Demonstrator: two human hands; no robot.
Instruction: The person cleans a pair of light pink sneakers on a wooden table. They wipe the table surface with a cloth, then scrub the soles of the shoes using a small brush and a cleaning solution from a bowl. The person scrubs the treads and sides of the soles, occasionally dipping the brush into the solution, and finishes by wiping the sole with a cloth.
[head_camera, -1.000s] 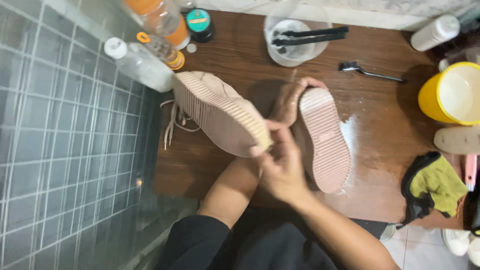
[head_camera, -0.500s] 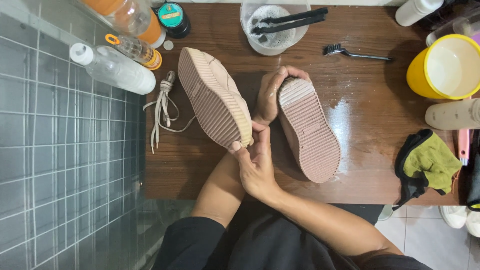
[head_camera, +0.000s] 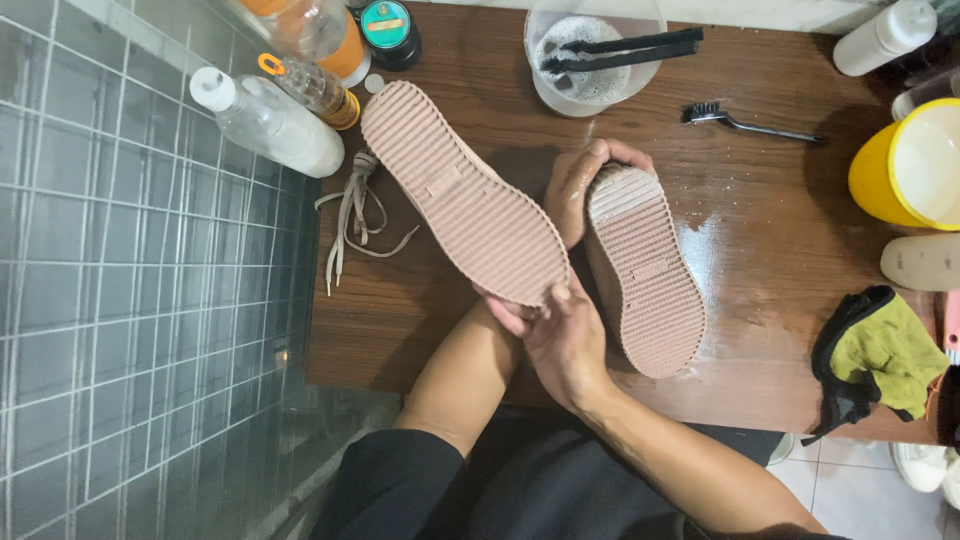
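bright, even overhead light | glare on wet table (head_camera: 745, 250) | sharp

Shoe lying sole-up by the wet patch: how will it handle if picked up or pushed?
Probably slippery: the table beside the sole-up shoe glistens wet, and the left hand grips its far end. The thick ribbed sole suggests it stays stiff when lifted. Sitting on its upper, it may rock if pushed. The right hand holds the other shoe.

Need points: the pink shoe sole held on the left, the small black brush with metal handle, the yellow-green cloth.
pink ribbed shoe sole (head_camera: 465, 195), head view, middle of the tread.
small black brush with metal handle (head_camera: 705, 112), head view, bristle head.
yellow-green cloth (head_camera: 895, 355), head view, centre of the fabric.
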